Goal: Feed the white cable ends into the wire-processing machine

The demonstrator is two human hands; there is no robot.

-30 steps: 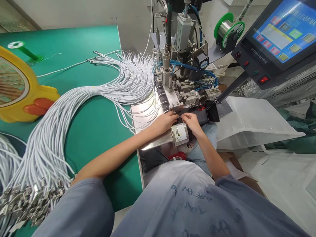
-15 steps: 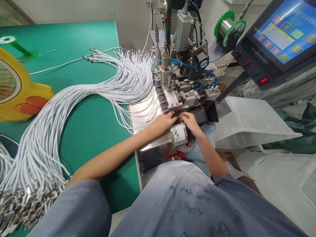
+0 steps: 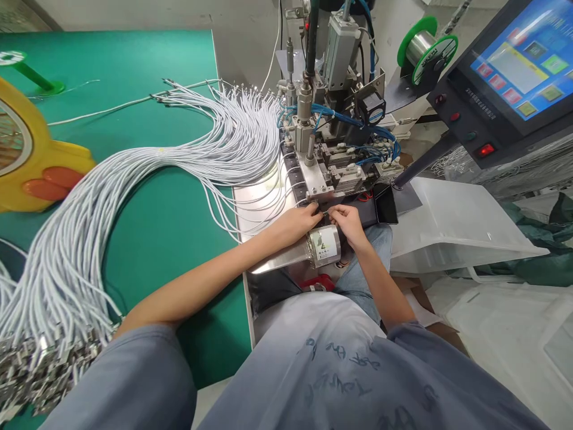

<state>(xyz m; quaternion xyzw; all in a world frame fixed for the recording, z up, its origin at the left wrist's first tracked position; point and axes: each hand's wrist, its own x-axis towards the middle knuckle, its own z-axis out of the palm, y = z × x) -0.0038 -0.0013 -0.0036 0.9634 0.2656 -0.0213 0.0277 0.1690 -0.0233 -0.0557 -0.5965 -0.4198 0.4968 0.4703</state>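
A thick bundle of white wires [image 3: 134, 179] swept across the green worktop [image 3: 170, 239] on your left. Its far ends fanned out against the machine [image 3: 331, 119], and a few loose wires lay over the steel plate [image 3: 255, 203] beside your left wrist. A labelled cylinder [image 3: 324, 245] sat right under your hands. To your right a clear bin [image 3: 456, 221] stood near the machine, with a touchscreen [image 3: 514, 65] above it.

Your left hand [image 3: 295, 224] and right hand [image 3: 351, 224] met at the machine's front edge. On both hands your fingers were pinched together on a small dark part [image 3: 323, 211], too small to identify, just above the cylinder.
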